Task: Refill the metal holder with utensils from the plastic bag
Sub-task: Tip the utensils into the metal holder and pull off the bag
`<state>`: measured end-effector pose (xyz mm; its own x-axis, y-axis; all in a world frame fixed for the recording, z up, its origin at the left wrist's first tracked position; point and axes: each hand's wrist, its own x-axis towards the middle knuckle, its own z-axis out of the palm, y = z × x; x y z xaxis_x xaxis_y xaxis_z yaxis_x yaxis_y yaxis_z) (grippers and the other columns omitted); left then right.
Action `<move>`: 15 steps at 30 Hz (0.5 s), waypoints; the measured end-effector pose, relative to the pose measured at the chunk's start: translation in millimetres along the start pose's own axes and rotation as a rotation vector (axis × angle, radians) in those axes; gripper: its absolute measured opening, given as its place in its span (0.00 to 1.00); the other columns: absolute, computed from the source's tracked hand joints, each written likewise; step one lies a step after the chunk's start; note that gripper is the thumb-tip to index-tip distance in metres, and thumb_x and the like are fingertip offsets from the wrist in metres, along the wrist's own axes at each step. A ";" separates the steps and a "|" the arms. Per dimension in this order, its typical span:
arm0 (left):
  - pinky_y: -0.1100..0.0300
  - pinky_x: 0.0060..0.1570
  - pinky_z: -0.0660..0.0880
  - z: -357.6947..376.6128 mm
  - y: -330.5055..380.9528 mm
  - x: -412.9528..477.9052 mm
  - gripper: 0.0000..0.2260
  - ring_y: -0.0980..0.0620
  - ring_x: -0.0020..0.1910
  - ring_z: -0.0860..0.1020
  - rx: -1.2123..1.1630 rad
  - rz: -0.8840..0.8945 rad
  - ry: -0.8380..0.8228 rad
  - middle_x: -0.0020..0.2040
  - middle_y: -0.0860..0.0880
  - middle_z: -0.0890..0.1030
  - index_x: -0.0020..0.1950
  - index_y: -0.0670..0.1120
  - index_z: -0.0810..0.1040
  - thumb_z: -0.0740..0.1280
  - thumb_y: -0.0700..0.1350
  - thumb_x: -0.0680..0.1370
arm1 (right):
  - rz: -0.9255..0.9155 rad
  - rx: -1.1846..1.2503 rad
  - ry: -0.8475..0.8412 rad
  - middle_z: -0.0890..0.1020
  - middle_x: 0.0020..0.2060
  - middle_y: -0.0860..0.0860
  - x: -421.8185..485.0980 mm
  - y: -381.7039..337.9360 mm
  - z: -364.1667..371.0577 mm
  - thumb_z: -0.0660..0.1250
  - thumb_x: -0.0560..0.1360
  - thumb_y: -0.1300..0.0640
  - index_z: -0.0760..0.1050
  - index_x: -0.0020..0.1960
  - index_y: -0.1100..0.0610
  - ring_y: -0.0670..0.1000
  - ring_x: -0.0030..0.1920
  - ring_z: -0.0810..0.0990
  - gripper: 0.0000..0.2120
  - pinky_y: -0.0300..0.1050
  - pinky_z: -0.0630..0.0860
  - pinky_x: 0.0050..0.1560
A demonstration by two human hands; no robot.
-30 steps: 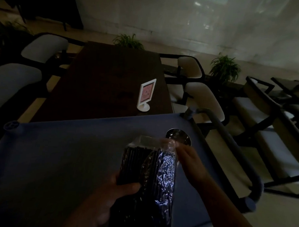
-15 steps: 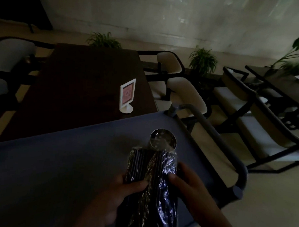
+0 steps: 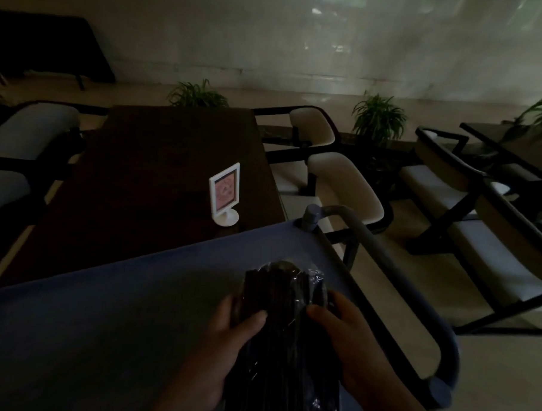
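Note:
A clear plastic bag [image 3: 284, 330] packed with long dark utensils lies lengthwise between my hands over the blue cart top [image 3: 103, 322]. My left hand [image 3: 226, 337] grips the bag's left side with the thumb across its front. Around its right side closes my right hand [image 3: 342, 329]. The bag's far end covers the spot where the metal holder stood, so the holder is hidden in this dim view.
The cart's grey handle rail [image 3: 394, 273] runs along the right edge. Beyond the cart is a dark wooden table [image 3: 159, 169] with a white sign stand [image 3: 225, 194]. Cushioned chairs [image 3: 345, 183] flank it, and potted plants [image 3: 377, 116] stand by the wall.
The bag has been pushed forward over the metal holder, which no longer shows. My right hand went from the bag's open top down to its right side.

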<state>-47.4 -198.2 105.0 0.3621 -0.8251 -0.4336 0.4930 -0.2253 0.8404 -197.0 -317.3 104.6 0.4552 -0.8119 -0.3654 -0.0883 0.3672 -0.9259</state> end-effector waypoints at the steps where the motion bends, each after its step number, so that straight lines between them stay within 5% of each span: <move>1: 0.58 0.42 0.79 1.1 -0.6 1.3 0.15 0.61 0.44 0.85 0.044 0.033 0.008 0.45 0.61 0.86 0.55 0.61 0.76 0.71 0.47 0.71 | -0.017 -0.007 -0.013 0.86 0.44 0.59 2.0 1.5 2.0 0.67 0.76 0.65 0.79 0.54 0.56 0.57 0.43 0.86 0.09 0.50 0.81 0.41; 5: 0.77 0.37 0.74 9.5 -4.2 -0.3 0.12 0.72 0.43 0.80 0.119 0.081 0.022 0.42 0.72 0.83 0.52 0.64 0.74 0.64 0.45 0.80 | -0.084 -0.093 -0.044 0.86 0.50 0.51 -2.7 15.7 12.1 0.64 0.78 0.63 0.78 0.59 0.47 0.51 0.50 0.85 0.14 0.50 0.80 0.50; 7: 0.72 0.43 0.74 15.3 -3.4 -2.9 0.13 0.73 0.43 0.79 0.148 0.057 0.060 0.42 0.72 0.82 0.50 0.70 0.75 0.63 0.49 0.80 | -0.098 -0.110 -0.061 0.86 0.50 0.50 -6.2 20.8 17.9 0.63 0.79 0.62 0.79 0.58 0.45 0.49 0.51 0.85 0.14 0.48 0.79 0.50; 10: 0.69 0.37 0.76 21.6 -0.7 -7.6 0.07 0.73 0.41 0.80 0.143 0.018 0.063 0.42 0.72 0.82 0.52 0.71 0.76 0.63 0.62 0.75 | -0.107 -0.073 -0.053 0.86 0.50 0.52 -11.8 24.0 26.1 0.62 0.79 0.64 0.80 0.58 0.49 0.51 0.51 0.85 0.14 0.46 0.78 0.50; 13: 0.65 0.44 0.71 22.3 -4.5 -12.0 0.21 0.78 0.42 0.77 0.299 0.063 0.018 0.44 0.76 0.79 0.52 0.76 0.73 0.63 0.77 0.61 | -0.112 -0.017 -0.077 0.86 0.48 0.56 -17.0 26.0 32.3 0.60 0.80 0.66 0.80 0.59 0.54 0.56 0.51 0.84 0.14 0.47 0.78 0.49; 15: 0.61 0.52 0.74 22.9 -9.1 -12.5 0.26 0.70 0.49 0.80 0.283 0.067 -0.018 0.51 0.69 0.82 0.56 0.75 0.72 0.70 0.73 0.60 | -0.100 0.027 -0.077 0.86 0.50 0.56 -21.5 27.0 34.2 0.59 0.80 0.66 0.80 0.60 0.56 0.55 0.51 0.85 0.15 0.41 0.80 0.46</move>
<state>-74.5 -197.7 110.2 0.3715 -0.8515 -0.3700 0.2275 -0.3029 0.9255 -178.9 -274.4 90.7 0.5277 -0.8081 -0.2618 -0.0153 0.2991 -0.9541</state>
